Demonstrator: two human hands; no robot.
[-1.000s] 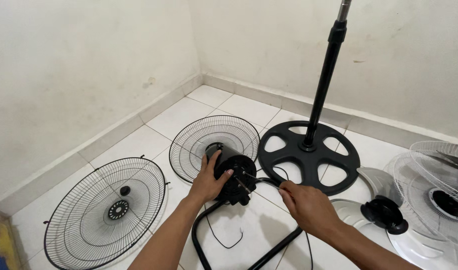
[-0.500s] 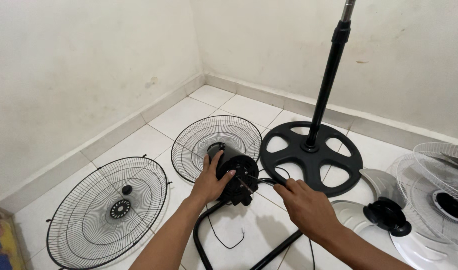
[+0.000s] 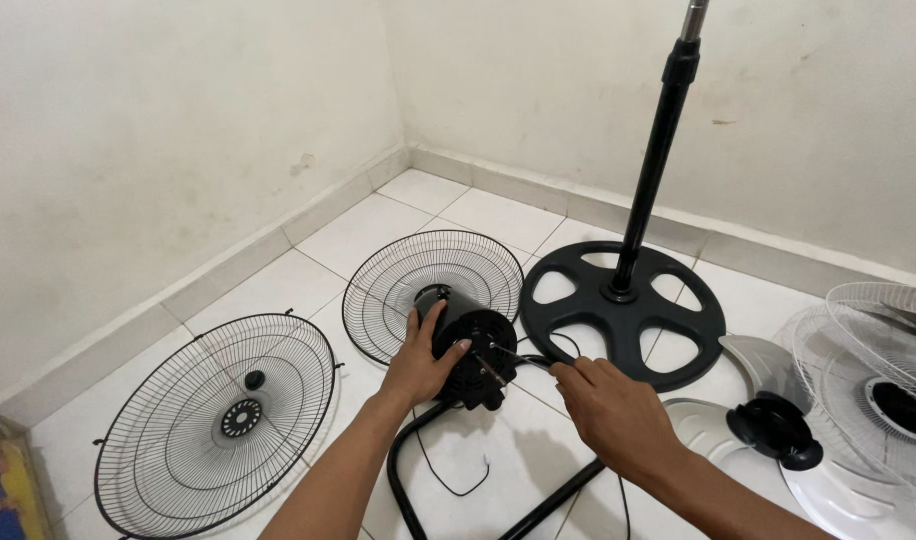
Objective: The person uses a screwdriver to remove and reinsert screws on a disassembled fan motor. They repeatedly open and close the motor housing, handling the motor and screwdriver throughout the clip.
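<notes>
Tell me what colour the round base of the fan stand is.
Black: the round base with cutouts, like its pole, shows plainly in the head view.

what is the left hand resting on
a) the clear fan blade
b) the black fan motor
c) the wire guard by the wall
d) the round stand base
b: the left hand wraps the black fan motor lying on the tiled floor, while the stand base, the clear fan blade and the wire guard near the wall all lie apart from it, untouched.
</notes>
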